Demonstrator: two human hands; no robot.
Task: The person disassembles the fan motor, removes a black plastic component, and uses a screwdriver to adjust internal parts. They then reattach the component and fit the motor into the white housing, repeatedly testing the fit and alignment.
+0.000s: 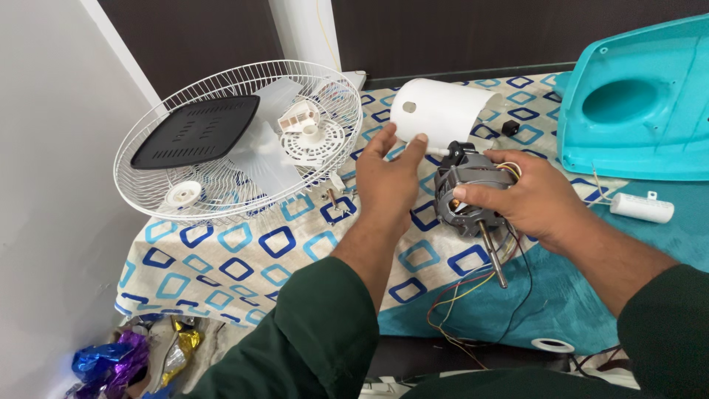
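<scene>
A fan motor (473, 199), stripped of its casing, sits in a person's right hand (539, 203) above the middle of a cloth-covered table (244, 258), fingers clamped around its metal core, bare shaft pointing down toward the near edge and a bundle of coloured wires (473, 295) trailing off it. The left hand (391, 181) is spread open, fingertips touching the white cylindrical motor cover (443, 111) that lies on its side just behind the motor; it grips nothing.

By the look of it, the fan is well apart: the wire guard (236, 140) lies flat at the table's far left corner and holds one dark plastic panel (196, 131), one translucent blade set (269, 151) and several white round fittings. One turquoise body shell (639, 103) rests at the far right edge, one white capacitor (641, 207) just in front of it, one roll of tape (552, 345) at the near edge. The motor itself remains unopened. Crumpled foil (125, 358) lies on the floor, lower left.
</scene>
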